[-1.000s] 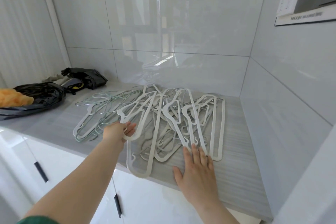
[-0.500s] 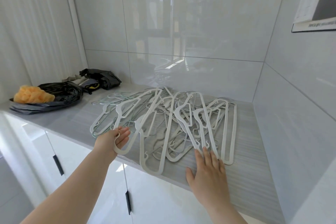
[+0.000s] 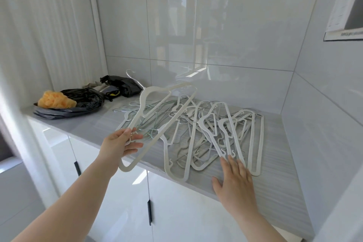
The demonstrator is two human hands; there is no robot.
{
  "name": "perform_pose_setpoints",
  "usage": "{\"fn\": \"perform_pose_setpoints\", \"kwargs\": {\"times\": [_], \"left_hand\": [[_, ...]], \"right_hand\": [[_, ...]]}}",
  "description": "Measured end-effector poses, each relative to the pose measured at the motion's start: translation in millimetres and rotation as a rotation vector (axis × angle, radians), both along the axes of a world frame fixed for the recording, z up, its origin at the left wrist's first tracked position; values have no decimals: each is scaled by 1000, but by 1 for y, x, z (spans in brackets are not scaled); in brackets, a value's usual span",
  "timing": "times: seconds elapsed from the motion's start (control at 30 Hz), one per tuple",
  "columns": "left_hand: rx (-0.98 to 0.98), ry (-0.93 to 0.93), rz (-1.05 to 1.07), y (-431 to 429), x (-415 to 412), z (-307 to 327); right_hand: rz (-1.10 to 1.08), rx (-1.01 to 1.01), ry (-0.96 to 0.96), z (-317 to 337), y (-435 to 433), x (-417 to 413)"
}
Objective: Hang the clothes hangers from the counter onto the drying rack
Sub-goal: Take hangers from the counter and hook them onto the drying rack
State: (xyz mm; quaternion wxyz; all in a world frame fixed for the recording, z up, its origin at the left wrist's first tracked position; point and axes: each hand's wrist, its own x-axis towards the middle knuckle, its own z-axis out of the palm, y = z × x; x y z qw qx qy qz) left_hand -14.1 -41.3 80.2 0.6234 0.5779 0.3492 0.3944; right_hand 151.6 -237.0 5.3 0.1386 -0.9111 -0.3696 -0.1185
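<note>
Snag risk with one hanger clear of the heap

Tangling is your main worry. Your left hand [image 3: 122, 143] grips a white hanger [image 3: 141, 104] by one arm near its corner, fingers curled round it, and the hanger sits tilted in the air above the left side of the pile [image 3: 212, 133]. Thin wire hangers [image 3: 151, 113] lie directly beneath it, and a wire hook shows right at your fingers; I cannot tell whether it is caught on the white one or merely behind it. If it is caught, a quick pull would likely drag several hangers toward the front edge of the bench [image 3: 275, 192] and over it. Your right hand [image 3: 234, 180] lies flat with straight fingers, palm on the bench and fingertips touching the near ends of the pile, holding nothing. Judged from here, that pressure is what would stop the heap from sliding, so lifting it off early is the second risk.

The bench is a pale grey striped top, smooth-looking, over white cabinet doors [image 3: 196, 212] with dark handles. Glossy tiled wall [image 3: 216, 35] closes the back and right side, with a notice [image 3: 345, 12] high on the right. At the left end sits a black bag [image 3: 84, 97] with an orange bundle [image 3: 56, 100] on it. The drying rack is not in view, so you will have to turn away to reach it.
</note>
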Motion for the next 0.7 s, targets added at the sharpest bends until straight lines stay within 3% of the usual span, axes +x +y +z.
{"fn": "perform_pose_setpoints", "kwargs": {"times": [0.2,0.37,0.53,0.7], "left_hand": [[115,77,-24,-14,-61,23],[216,176,7,-37,-149,44],[336,311,82,-75,-266,60],[336,401,240,-123,-387,65]], "right_hand": [[160,194,103,26,5,-24],[411,399,42,82,46,-87],[584,392,-57,132,78,-176],[828,289,-79,141,96,-286]]}}
